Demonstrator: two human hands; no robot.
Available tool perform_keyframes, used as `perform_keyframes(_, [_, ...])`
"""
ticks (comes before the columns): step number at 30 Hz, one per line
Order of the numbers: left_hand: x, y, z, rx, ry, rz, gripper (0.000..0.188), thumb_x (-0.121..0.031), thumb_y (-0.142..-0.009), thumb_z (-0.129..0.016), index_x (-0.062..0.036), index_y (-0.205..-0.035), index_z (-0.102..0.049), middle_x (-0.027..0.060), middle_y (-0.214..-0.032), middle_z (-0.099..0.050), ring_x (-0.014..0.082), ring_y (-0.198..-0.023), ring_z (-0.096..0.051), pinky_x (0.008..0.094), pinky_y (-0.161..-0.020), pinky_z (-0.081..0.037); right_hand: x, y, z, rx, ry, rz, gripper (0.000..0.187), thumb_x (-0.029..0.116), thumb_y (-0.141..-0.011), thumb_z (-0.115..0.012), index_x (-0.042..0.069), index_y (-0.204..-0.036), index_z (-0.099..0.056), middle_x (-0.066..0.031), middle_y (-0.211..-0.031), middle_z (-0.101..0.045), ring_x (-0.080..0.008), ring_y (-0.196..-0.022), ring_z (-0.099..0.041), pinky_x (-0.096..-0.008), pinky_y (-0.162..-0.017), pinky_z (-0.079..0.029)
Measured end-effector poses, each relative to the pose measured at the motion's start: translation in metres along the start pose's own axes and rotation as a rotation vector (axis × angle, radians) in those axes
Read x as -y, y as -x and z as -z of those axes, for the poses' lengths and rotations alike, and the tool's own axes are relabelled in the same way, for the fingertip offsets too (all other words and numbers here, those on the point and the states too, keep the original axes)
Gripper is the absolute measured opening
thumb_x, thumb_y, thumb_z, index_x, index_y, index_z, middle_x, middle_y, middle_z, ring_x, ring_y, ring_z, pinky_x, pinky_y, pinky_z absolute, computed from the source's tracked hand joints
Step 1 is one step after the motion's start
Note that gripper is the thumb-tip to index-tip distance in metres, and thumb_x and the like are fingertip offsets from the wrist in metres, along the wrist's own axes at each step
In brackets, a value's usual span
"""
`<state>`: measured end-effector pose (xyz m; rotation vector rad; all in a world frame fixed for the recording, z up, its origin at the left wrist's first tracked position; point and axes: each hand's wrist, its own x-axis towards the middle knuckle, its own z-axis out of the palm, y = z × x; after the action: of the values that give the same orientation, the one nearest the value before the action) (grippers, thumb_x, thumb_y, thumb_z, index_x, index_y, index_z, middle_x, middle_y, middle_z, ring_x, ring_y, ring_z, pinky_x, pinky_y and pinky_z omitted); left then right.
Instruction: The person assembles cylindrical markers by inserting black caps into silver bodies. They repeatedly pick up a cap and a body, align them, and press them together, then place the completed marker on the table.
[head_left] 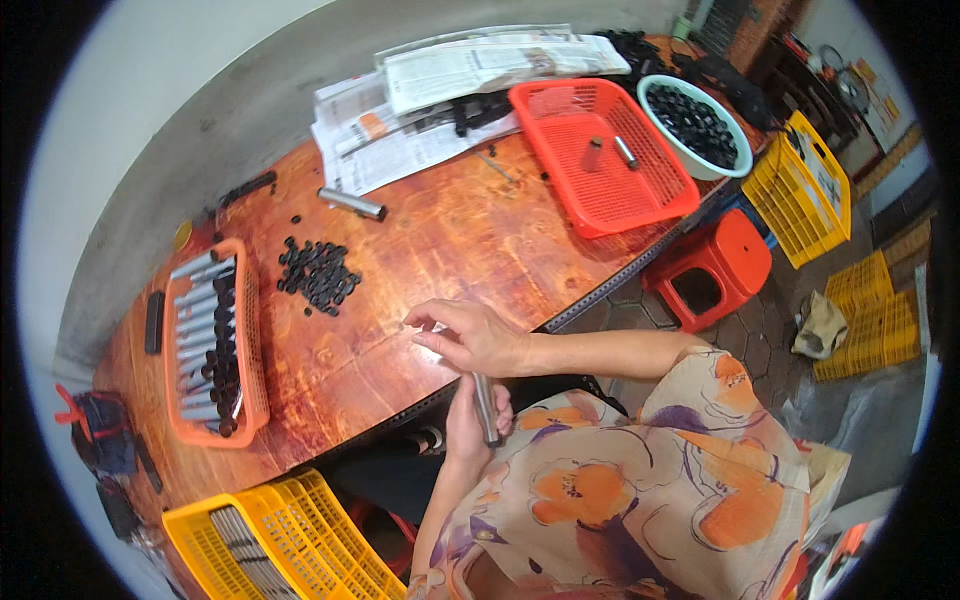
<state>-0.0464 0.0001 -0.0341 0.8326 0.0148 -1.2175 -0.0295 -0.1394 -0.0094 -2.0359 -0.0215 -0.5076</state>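
Left hand (470,415) clamped around metal tube (486,408) | right hand (475,335) pinched closed over its top end, near table edge (400,415) | risk: tube may slip and drop floorward.

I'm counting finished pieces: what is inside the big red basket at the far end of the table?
The red basket holds two small metal tubes lying apart on its mesh floor. Its near wall hides little; nothing else shows inside.

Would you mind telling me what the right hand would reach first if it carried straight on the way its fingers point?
The right hand has its fingers pointing left over the wooden table. Straight on is bare tabletop; the pile of small black caps lies a little above that line, so probably the orange tray of metal tubes comes first, though depth is unclear.
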Motion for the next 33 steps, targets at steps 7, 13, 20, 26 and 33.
perform_keyframes(7, [-0.021,-0.029,-0.011,-0.181,-0.303,-0.300,0.023,-0.026,-0.095,-0.049,-0.0089,-0.112,-0.048,0.0009,-0.073,-0.055,0.0086,-0.057,-0.051,0.0210,-0.048,-0.041,-0.002,0.035,0.059,-0.205,-0.031,-0.154,0.024,0.013,-0.089,-0.058,0.002,-0.110,-0.058,-0.0101,-0.092,-0.064,-0.0157,-0.081,-0.064,-0.0260,-0.064,-0.051])
perform_keyframes(13, [-0.039,-0.052,-0.007,-0.319,-0.449,-0.510,0.039,-0.042,-0.098,-0.039,-0.0068,-0.106,-0.054,-0.0020,-0.070,-0.051,0.0044,-0.056,-0.045,0.0188,-0.049,-0.036,-0.027,0.062,0.077,-0.218,0.103,-0.197,0.018,0.008,-0.088,-0.058,0.001,-0.105,-0.060,-0.0076,-0.085,-0.063,-0.0111,-0.065,-0.061,-0.0248,-0.058,-0.048])
perform_keyframes(20, [-0.048,-0.055,0.007,-0.322,-0.245,-0.704,0.024,-0.030,-0.095,-0.050,-0.0094,-0.107,-0.048,0.0028,-0.071,-0.053,0.0093,-0.056,-0.050,0.0237,-0.052,-0.046,-0.009,0.034,0.177,-0.506,0.335,-0.140,0.015,0.014,-0.087,-0.060,0.002,-0.095,-0.062,-0.0123,-0.080,-0.065,-0.0179,-0.067,-0.064,-0.0295,-0.060,-0.050])
perform_keyframes(26, [-0.035,-0.073,0.003,-0.281,-0.334,-0.933,0.024,-0.027,-0.092,-0.052,-0.0098,-0.108,-0.044,0.0045,-0.073,-0.051,0.0111,-0.058,-0.049,0.0257,-0.053,-0.046,-0.128,0.037,0.409,-0.660,0.979,-0.551,0.027,0.018,-0.081,-0.053,0.011,-0.102,-0.068,-0.0160,-0.097,-0.067,-0.0331,-0.093,-0.063,-0.0422,-0.083,-0.048])
perform_keyframes(33, [-0.030,-0.084,-0.006,-0.348,-0.381,-1.027,0.030,-0.028,-0.092,-0.051,-0.0052,-0.110,-0.047,0.0025,-0.074,-0.049,0.0080,-0.061,-0.047,0.0213,-0.052,-0.042,-0.197,0.016,0.474,-0.627,1.071,-0.945,0.037,0.022,-0.079,-0.064,0.014,-0.115,-0.063,-0.0139,-0.115,-0.062,-0.0299,-0.109,-0.057,-0.0399,-0.093,-0.044])
